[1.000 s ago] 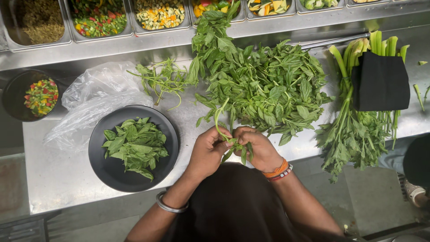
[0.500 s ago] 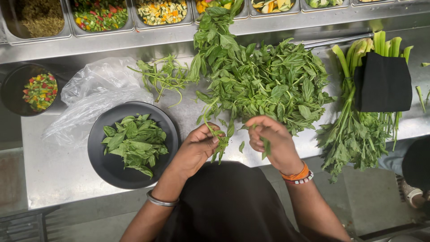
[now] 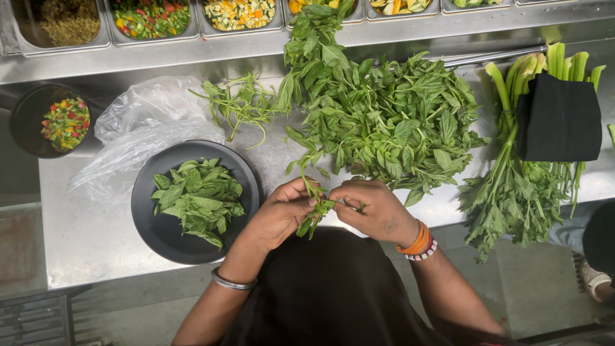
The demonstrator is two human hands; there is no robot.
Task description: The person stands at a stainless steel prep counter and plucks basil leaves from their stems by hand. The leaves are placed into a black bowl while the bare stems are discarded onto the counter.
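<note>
Left hand [image 3: 282, 214], right hand [image 3: 378, 211], pinching basil sprig [image 3: 315, 208]

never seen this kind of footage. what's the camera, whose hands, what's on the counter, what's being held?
There is one view, from a camera worn on a person's head, looking straight down at their own two bare hands; no machine is involved. The left hand, with a metal bangle on its wrist, and the right hand, with orange and beaded bracelets, both pinch one small leafy green sprig over the steel counter. Left of the hands sits a round black plate holding loose green leaves. Behind the hands lies a big heap of leafy green herbs, with a crumpled clear plastic bag to its left. At right lies a bunch of thick-stemmed greens with a black cloth on it. Steel pans of chopped vegetables line the back.
</note>
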